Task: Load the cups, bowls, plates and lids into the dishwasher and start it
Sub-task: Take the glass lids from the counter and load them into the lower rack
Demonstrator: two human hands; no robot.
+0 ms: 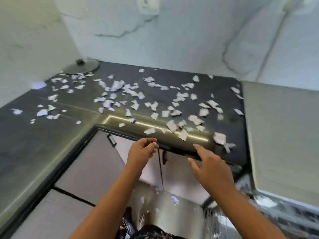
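Reaching toward the front edge of a dark countertop [25, 144], two bare hands hover side by side. The left hand [142, 151] has curled fingers, tips together at the edge; through the blur I cannot tell whether they pinch anything. The right hand [208, 168] is released, fingers spread. Torn paper scraps [171, 125] lie scattered just beyond the fingertips. A glass lid [81, 66] sits far beyond the left fingers, in the back corner.
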